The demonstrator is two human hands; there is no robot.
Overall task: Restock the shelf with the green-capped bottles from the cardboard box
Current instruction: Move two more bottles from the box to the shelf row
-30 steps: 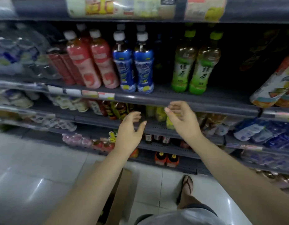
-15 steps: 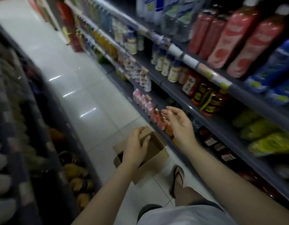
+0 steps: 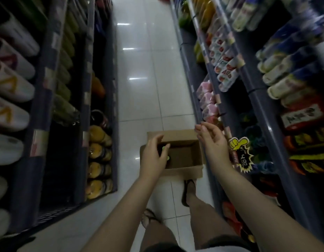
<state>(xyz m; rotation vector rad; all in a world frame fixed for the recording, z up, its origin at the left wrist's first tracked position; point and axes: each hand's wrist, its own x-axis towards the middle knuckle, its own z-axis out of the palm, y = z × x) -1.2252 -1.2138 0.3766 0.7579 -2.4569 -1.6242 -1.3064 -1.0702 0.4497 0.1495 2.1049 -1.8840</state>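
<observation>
An open cardboard box (image 3: 186,170) sits on the white tiled floor in the aisle, just ahead of my feet. Inside it, at the left, green bottle caps (image 3: 164,148) peek out beside my fingers; the bottles themselves are dark and mostly hidden. My left hand (image 3: 154,159) hovers over the box's left side with fingers spread and nothing in it. My right hand (image 3: 214,142) is above the box's right rim, fingers loosely apart and empty. The drinks shelf (image 3: 263,110) runs along the right.
Shelving on the left (image 3: 84,99) holds orange-filled jars and white packs. The right shelves carry bottles, pink packs and snack bags, with a yellow thumbs-up price tag (image 3: 239,144) sticking out. My sandalled feet (image 3: 189,191) stand behind the box. The tiled aisle (image 3: 148,70) stretches ahead.
My view has swung from the shelf front, down and along the aisle. Both hands have dropped from shelf height to just above the box, still empty.
</observation>
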